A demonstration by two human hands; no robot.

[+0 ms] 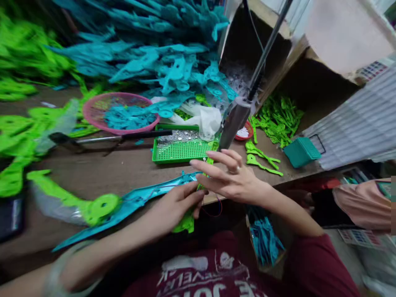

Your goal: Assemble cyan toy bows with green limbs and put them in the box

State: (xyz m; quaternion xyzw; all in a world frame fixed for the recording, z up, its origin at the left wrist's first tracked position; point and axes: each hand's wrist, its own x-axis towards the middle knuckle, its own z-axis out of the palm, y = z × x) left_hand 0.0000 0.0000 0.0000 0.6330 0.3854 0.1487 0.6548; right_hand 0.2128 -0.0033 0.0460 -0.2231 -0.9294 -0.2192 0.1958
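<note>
My left hand [182, 200] is closed at the table's front edge, fingers curled round a lime-green plastic part [185, 222] that shows below it. Just to the right, my right hand [227, 175] stretches its fingers out over the part's upper end; nothing shows gripped in it. A long blue plastic piece [133, 202] lies beneath and left of my left hand. Thin red wire [219, 208] loops down beside the fingers. Right behind my right hand's fingertips stands a grey cylindrical tool on a rod [235, 121], its lower tip hidden by the hand.
A green perforated tray [182, 153] holds small metal bits. Behind it are a pink basket [93, 119] with blue pieces and big blue and green heaps. Green parts [262, 159], a teal basket [301, 152] and cardboard boxes stand right. Another person's sleeve [365, 202] is at right.
</note>
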